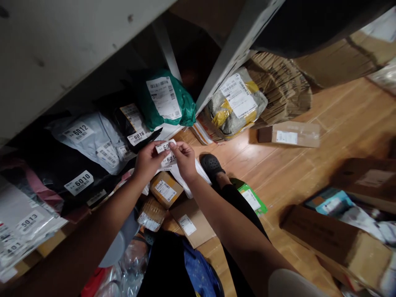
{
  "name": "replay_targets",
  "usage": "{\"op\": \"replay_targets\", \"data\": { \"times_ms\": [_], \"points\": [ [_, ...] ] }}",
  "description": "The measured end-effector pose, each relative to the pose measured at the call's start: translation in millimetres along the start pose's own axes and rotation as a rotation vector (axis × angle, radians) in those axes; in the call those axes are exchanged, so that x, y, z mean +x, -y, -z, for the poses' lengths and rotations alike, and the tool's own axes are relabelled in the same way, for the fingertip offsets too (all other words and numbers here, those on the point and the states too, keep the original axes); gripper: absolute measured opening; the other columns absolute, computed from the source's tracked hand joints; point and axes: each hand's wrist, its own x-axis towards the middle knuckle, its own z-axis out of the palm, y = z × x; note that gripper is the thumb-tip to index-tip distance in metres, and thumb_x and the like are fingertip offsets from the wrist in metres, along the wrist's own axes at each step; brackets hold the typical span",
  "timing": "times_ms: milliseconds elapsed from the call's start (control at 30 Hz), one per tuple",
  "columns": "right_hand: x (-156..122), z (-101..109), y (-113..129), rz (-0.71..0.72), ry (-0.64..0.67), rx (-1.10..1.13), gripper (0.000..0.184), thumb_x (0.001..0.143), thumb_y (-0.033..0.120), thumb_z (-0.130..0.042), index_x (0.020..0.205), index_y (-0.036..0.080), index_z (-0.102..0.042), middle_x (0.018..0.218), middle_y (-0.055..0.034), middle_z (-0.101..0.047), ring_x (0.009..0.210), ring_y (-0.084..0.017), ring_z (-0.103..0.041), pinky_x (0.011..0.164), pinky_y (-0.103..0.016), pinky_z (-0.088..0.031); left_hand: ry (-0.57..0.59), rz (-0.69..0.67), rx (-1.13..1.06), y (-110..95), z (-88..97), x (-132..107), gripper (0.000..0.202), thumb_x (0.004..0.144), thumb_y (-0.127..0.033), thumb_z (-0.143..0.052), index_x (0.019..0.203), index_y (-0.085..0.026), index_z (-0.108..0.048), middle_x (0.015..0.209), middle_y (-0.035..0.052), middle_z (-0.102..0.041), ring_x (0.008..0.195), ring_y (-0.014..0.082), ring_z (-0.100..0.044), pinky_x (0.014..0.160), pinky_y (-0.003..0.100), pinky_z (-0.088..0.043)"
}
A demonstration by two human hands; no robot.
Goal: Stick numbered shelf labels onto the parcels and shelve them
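Note:
A small white number label (163, 147), its digits starting with 60, is pinched between my two hands. My left hand (150, 159) grips its left side, and my right hand (185, 159) has thumb and fingertips closed on its right corner. Just below it a second number label (170, 158) shows, partly covered by my fingers; whether the two are joined I cannot tell. Nearest to my left hand, on the shelf, lies a black parcel labelled 6016 (148, 140). A green bag parcel (185, 108) rests beyond my hands, and a pale grey mailer labelled 6012 (95, 130) is to the left.
A black parcel labelled 6010 (62, 165) lies further left. Beyond the shelf's upright (229, 57) stands a grey and yellow wrapped parcel (216, 108). Cardboard boxes (193, 237) sit on the wooden floor below my arms. An open carton (321, 237) stands at the right.

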Motion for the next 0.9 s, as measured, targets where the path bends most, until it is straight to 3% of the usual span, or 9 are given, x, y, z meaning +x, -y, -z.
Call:
{"op": "replay_targets", "data": {
  "times_ms": [67, 167, 267, 367, 500, 600, 733, 833, 900],
  "points": [
    [11, 0, 5, 0.023, 0.045, -0.056, 0.034, 0.066, 0.049, -0.079, 0.069, 0.020, -0.062, 0.063, 0.0030, -0.059, 0.056, -0.010, -0.050, 0.056, -0.024, -0.043, -0.131, 0.136, -0.283, 7, -10.1, 1, 0.034, 0.071, -0.035, -0.073, 0.101, -0.020, -0.065, 0.099, 0.0042, -0.072, 0.096, 0.0214, -0.067, 0.089, 0.035, -0.052],
    [26, 4, 10, -0.013, 0.148, -0.075, 0.038, 0.058, 0.047, -0.084, 0.076, 0.020, -0.064, 0.066, 0.0036, -0.060, 0.060, -0.010, -0.054, 0.059, -0.024, -0.045, -0.228, 0.161, -0.508, 8, -15.4, 8, 0.048, 0.063, -0.028, -0.079, 0.108, -0.021, -0.064, 0.100, 0.0037, -0.074, 0.098, 0.0209, -0.068, 0.091, 0.034, -0.051],
    [35, 10, 16, -0.023, 0.206, -0.066, 0.044, 0.056, 0.047, -0.086, 0.087, 0.023, -0.066, 0.068, 0.0056, -0.061, 0.060, -0.009, -0.054, 0.060, -0.023, -0.046, -0.231, 0.100, -0.533, 2, -17.5, 14, 0.060, 0.057, -0.023, -0.083, 0.115, -0.021, -0.064, 0.103, 0.0041, -0.074, 0.097, 0.0212, -0.068, 0.090, 0.033, -0.051],
    [38, 15, 23, 0.018, 0.215, -0.118, 0.038, 0.060, 0.048, -0.083, 0.080, 0.022, -0.065, 0.067, 0.0050, -0.061, 0.060, -0.009, -0.055, 0.060, -0.023, -0.046, -0.240, 0.082, -0.492, -2, -18.4, 17, 0.042, 0.062, -0.030, -0.081, 0.100, -0.017, -0.070, 0.093, 0.0047, -0.075, 0.088, 0.0200, -0.069, 0.084, 0.031, -0.052],
    [38, 15, 31, 0.083, 0.206, -0.162, 0.034, 0.065, 0.047, -0.081, 0.081, 0.021, -0.066, 0.073, 0.0023, -0.065, 0.065, -0.011, -0.059, 0.063, -0.025, -0.048, -0.267, 0.055, -0.226, 1, -16.3, 18, 0.028, 0.069, -0.040, -0.076, 0.081, -0.015, -0.072, 0.071, 0.0013, -0.072, 0.068, 0.0166, -0.065, 0.065, 0.025, -0.051],
    [38, 12, 34, 0.070, 0.216, -0.189, 0.034, 0.063, 0.048, -0.082, 0.077, 0.020, -0.067, 0.074, 0.0000, -0.067, 0.068, -0.013, -0.060, 0.065, -0.026, -0.049, -0.304, 0.007, 0.014, 3, -16.0, 16, 0.029, 0.074, -0.044, -0.071, 0.070, -0.016, -0.069, 0.059, -0.0017, -0.065, 0.060, 0.0141, -0.059, 0.055, 0.021, -0.045],
    [38, 9, 29, 0.007, 0.187, -0.120, 0.037, 0.060, 0.047, -0.084, 0.079, 0.021, -0.067, 0.070, 0.0016, -0.066, 0.066, -0.012, -0.059, 0.065, -0.026, -0.048, -0.295, -0.007, 0.063, 0, -18.5, 12, 0.026, 0.078, -0.042, -0.067, 0.074, -0.017, -0.068, 0.064, -0.0009, -0.067, 0.060, 0.0145, -0.059, 0.056, 0.023, -0.046],
    [39, 7, 17, -0.119, 0.200, 0.036, 0.039, 0.061, 0.047, -0.083, 0.084, 0.021, -0.065, 0.069, 0.0023, -0.065, 0.066, -0.013, -0.061, 0.066, -0.027, -0.050, -0.357, -0.092, 0.351, -6, -15.3, 14, 0.034, 0.087, -0.043, -0.054, 0.066, -0.018, -0.063, 0.062, 0.0021, -0.065, 0.063, 0.0173, -0.061, 0.061, 0.026, -0.047],
    [43, 6, 7, -0.169, 0.153, 0.093, 0.040, 0.062, 0.049, -0.082, 0.082, 0.021, -0.063, 0.066, 0.0034, -0.063, 0.062, -0.012, -0.059, 0.061, -0.026, -0.048, -0.419, -0.159, 0.564, -10, -9.2, 22, 0.024, 0.089, -0.037, -0.051, 0.079, -0.018, -0.063, 0.077, 0.0066, -0.069, 0.076, 0.0211, -0.065, 0.070, 0.030, -0.049]
  ]
}}
